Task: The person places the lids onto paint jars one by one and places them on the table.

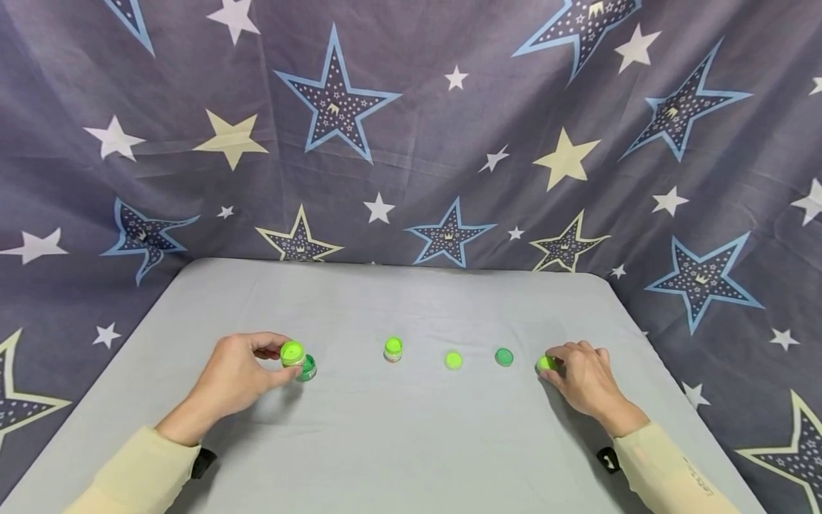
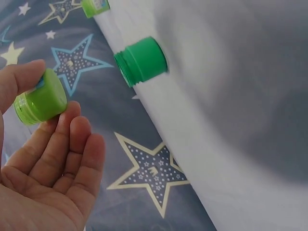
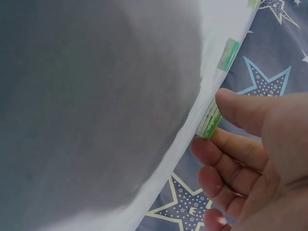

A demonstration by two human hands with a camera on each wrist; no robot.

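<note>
My left hand (image 1: 240, 373) grips a small lidless light green jar (image 1: 292, 353) between thumb and fingers, held up off the table. In the left wrist view that jar (image 2: 45, 98) is apart from a dark green open jar (image 2: 142, 60), which stands on the table. From the head view the held jar partly covers the dark green jar (image 1: 309, 368). At the right, my right hand (image 1: 587, 378) pinches a light green lid (image 1: 546, 363) at the tabletop. Thumb and fingers close on the edges of this lid (image 3: 210, 122) in the right wrist view.
Another light green jar (image 1: 393, 350), its top open, stands mid-table. To its right lie a light green lid (image 1: 453, 360) and a dark green lid (image 1: 504, 357), in a rough row. Behind the pale table (image 1: 398, 442) hangs a dark star-patterned cloth (image 1: 411, 178).
</note>
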